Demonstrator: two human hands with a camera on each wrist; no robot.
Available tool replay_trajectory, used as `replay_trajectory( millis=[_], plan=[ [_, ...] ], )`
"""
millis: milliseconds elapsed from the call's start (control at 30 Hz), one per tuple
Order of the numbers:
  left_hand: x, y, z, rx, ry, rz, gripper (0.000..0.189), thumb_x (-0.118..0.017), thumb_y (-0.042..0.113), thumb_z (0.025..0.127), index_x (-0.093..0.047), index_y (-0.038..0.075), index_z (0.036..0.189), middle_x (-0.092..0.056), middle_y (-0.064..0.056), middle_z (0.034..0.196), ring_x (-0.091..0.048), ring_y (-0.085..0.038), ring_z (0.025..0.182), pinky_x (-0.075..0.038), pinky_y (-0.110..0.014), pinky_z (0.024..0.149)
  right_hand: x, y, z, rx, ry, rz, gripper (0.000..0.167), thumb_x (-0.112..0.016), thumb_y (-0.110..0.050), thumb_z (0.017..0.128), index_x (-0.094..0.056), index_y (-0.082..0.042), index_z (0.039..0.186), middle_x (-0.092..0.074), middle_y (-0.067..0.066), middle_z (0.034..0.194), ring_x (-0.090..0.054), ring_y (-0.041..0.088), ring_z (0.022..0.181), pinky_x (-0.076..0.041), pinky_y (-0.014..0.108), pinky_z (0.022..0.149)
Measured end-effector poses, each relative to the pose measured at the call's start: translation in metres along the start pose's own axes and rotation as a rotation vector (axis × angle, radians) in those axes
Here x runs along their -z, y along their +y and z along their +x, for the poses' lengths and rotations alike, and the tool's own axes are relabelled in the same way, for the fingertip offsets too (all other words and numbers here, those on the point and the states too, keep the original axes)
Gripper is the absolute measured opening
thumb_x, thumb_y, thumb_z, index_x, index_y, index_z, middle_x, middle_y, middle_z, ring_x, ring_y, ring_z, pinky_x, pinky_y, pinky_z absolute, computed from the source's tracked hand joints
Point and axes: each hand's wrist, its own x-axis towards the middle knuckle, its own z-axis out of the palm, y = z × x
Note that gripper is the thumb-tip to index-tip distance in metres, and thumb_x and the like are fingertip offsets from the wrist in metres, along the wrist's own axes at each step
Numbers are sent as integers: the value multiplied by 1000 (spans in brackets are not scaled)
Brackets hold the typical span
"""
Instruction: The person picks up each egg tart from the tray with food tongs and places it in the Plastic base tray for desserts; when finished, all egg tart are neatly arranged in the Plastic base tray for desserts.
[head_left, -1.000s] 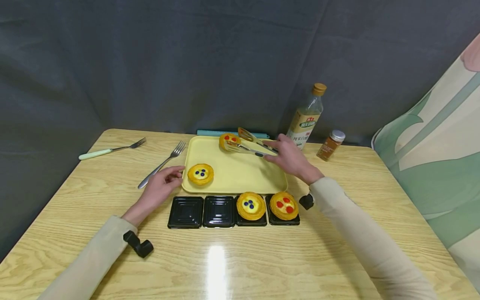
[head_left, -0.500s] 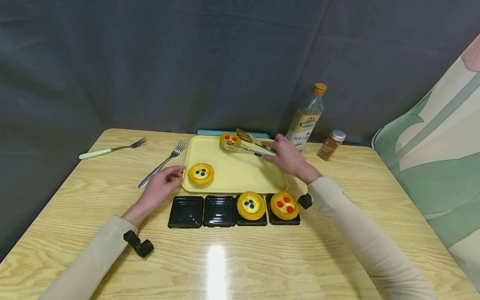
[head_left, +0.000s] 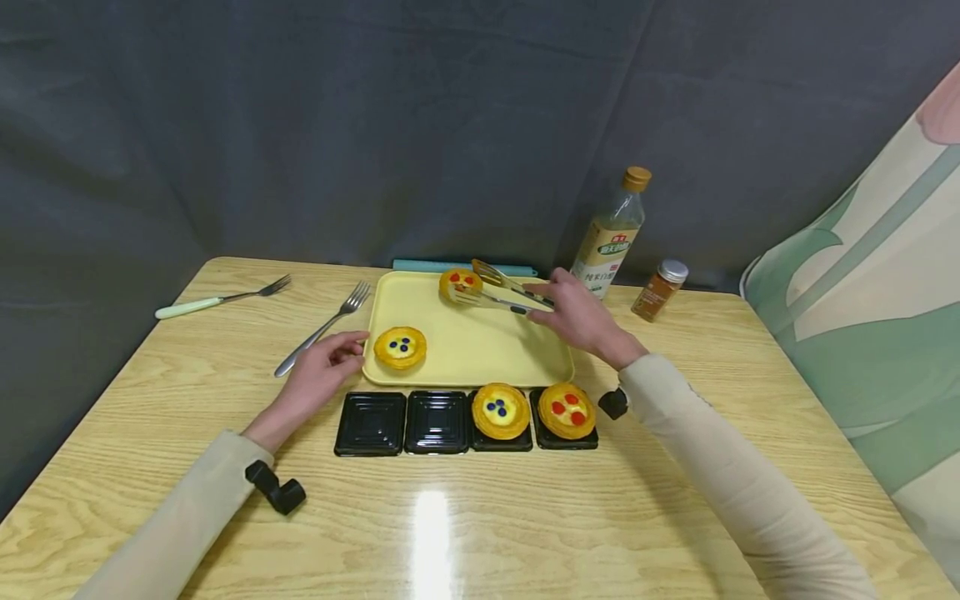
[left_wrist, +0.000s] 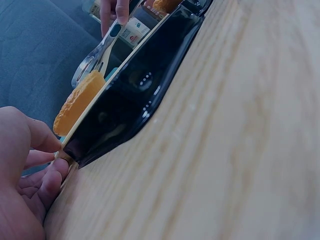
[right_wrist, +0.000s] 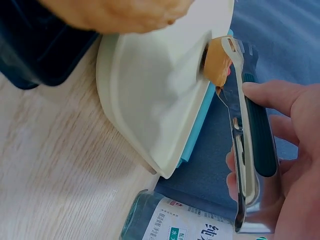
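Note:
In the head view my right hand (head_left: 581,318) grips metal tongs (head_left: 517,308) with dark handle grips. Their two tips stand on either side of a strawberry-topped tart (head_left: 452,282) at the back of the pale yellow tray (head_left: 480,354). The right wrist view shows the thumb on the tongs' dark grip (right_wrist: 261,132), fingers behind. My left hand (head_left: 322,377) pinches the tray's left edge between thumb and fingers, as the left wrist view shows. Close to it on the tray lies a blueberry-topped tart (head_left: 401,348).
Along the tray's front stand several black square containers (head_left: 371,425); the two right ones hold a blueberry tart (head_left: 500,412) and a strawberry tart (head_left: 567,412). Forks (head_left: 322,329) lie left. A vinegar bottle (head_left: 609,242) and spice jar (head_left: 658,292) stand right. A blue-green bar (head_left: 420,266) lies behind.
The tongs' tips have shifted very slightly at the far strawberry tart. Both hands and the tray otherwise stay in place.

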Motion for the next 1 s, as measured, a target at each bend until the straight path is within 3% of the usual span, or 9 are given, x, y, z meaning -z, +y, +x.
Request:
replay_trajectory(
  millis=[667,1000],
  plan=[
    [0,2,1,7,-5,-11,41,-61,8,95,-61,0,136,-64,-12,108,-55,-25,93,-44,-37,80,1,1,-26,40,55,2,46,-72,-20,95,-63,-6,138,-42,11,92,-40,27,83,-33,39,69],
    [0,2,1,6,-4,-9,41,-60,8,95,-61,-1,136,-64,-13,109,-55,-25,93,-44,-35,79,4,5,-43,85,101,33,45,-73,-17,94,-64,-4,136,-49,15,104,-45,29,89,-37,43,75]
  ],
)
